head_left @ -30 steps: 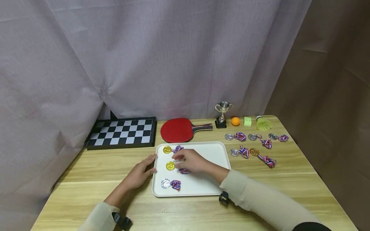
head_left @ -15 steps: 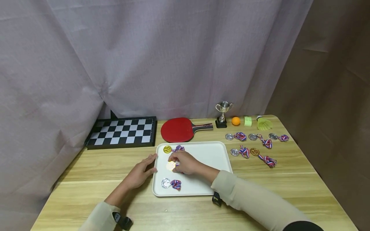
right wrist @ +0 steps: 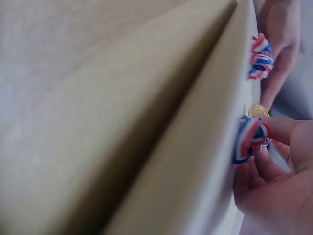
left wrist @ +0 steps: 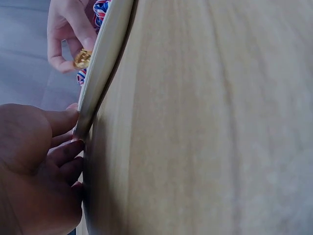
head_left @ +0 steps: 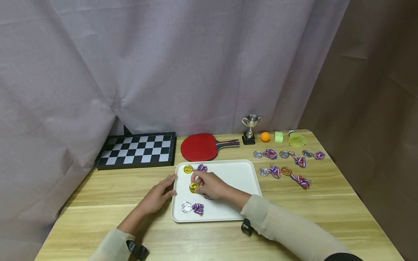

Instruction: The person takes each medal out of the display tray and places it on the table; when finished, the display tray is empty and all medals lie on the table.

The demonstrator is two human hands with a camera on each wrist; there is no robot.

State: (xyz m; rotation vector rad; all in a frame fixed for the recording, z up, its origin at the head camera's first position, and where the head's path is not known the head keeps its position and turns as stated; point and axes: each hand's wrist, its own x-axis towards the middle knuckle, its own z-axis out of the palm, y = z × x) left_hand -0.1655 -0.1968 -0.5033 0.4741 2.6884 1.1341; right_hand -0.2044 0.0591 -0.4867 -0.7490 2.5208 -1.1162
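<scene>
In the head view my right hand (head_left: 210, 184) pinches a gold medal (head_left: 194, 187) at its edge, over the middle of the white tray (head_left: 235, 170). Part of that medal's striped ribbon shows beneath the hand; the right wrist view has the ribbon (right wrist: 252, 139) bunched beside the fingers. My left hand (head_left: 158, 195) touches the tray's left rim with thumb and fingertips, the fingers loosely bent. Behind the pinched medal lies another gold medal (head_left: 188, 169) with its ribbon, and in front of it a silver medal (head_left: 187, 207), both on the tray.
Right of the tray lie several silver medals (head_left: 263, 172) and a bronze-coloured medal (head_left: 286, 171). Along the back stand a chessboard (head_left: 140, 150), a red table tennis bat (head_left: 199, 146), a trophy cup (head_left: 250, 128), an orange ball (head_left: 265, 136), a light-green block (head_left: 278, 136) and a shuttlecock (head_left: 296, 139).
My right hand has moved slightly left, from the ribbon to the middle gold medal, and now pinches that medal, which is slightly tilted and shifted right. The left hand stays at the tray's rim.
</scene>
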